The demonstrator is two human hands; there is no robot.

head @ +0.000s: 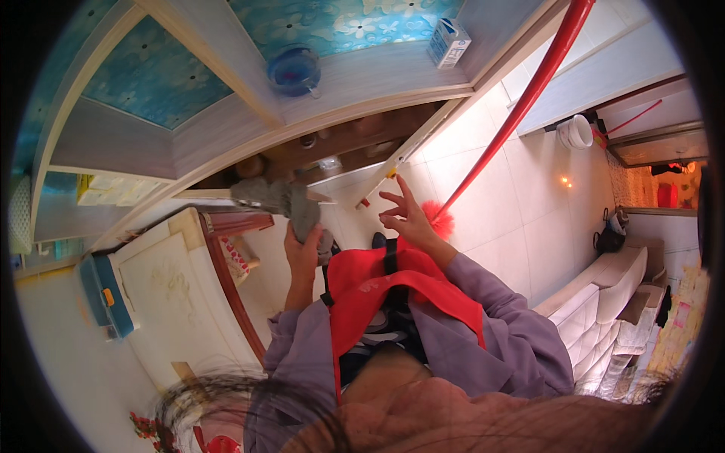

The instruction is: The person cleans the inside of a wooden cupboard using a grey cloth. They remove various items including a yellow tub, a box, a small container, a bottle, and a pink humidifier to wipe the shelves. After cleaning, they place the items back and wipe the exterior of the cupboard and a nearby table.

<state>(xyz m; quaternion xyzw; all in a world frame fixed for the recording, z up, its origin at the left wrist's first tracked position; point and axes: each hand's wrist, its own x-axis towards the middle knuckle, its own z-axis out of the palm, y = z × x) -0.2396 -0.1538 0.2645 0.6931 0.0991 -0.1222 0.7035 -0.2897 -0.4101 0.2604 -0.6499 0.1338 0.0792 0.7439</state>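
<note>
My left hand point(302, 252) grips a crumpled grey cloth point(305, 209), whose far end hangs by the opening of a low cabinet point(362, 133). My right hand point(409, 218) holds nothing, its fingers apart. Its fingertips are close to the edge of an open cabinet door point(410, 147); whether they touch is hard to tell. Yellow and red bits show on that edge. Beyond my right wrist, a long red pole point(510, 119) slants down to a tuft of red bristles point(439, 219). Small items inside the cabinet are dim and partly hidden.
Above the cabinet, shelves hold a blue glass cup point(293, 69) and a small carton point(448, 43). On the left stand a white table point(164, 283) and a blue box point(105, 297). A sofa point(595, 289) and a white bucket point(575, 133) are at right on the tiled floor point(493, 187).
</note>
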